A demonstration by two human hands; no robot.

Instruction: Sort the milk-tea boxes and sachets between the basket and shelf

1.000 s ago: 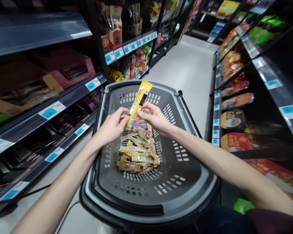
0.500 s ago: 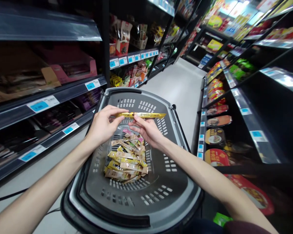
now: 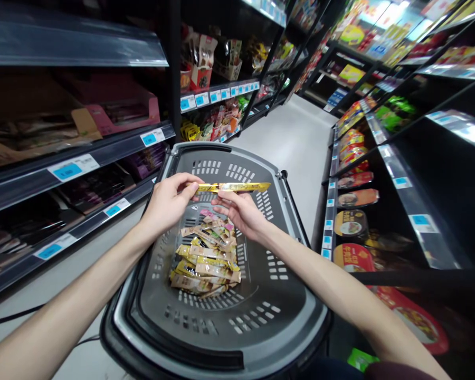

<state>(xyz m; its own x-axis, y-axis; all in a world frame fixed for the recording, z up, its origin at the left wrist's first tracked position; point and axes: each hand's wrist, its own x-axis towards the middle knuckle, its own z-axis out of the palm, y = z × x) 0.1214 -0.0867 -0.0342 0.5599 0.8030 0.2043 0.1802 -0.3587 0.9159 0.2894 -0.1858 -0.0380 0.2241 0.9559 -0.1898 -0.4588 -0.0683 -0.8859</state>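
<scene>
A long, narrow yellow snack packet [image 3: 245, 187] is held level above the shopping basket [image 3: 285, 316]. My left hand [image 3: 172, 198] pinches its left end between thumb and fingers. Nearer its middle, my right hand [image 3: 243, 211] grips it with the thumb in front and some fingers loosely curled below. Beneath both hands, a pile of slim snack packets [image 3: 211, 264] in yellow and beige wrappers lies on the left part of the grey basket's floor. A few pink wrappers [image 3: 206, 212] show at the far end of that pile.
Dark shelves with price tags [image 3: 74, 168] line the left, holding a pink carton [image 3: 142, 113] and other packets. The right shelves carry bowl-shaped food packs [image 3: 350, 224]. Pale aisle floor [image 3: 279, 126] runs ahead between them. A black cable [image 3: 11, 316] lies at lower left.
My left thumb and fingers have shifted slightly along the packet's left end and closed more tightly. The packet and my right hand stay almost in place; the view has moved slightly.
</scene>
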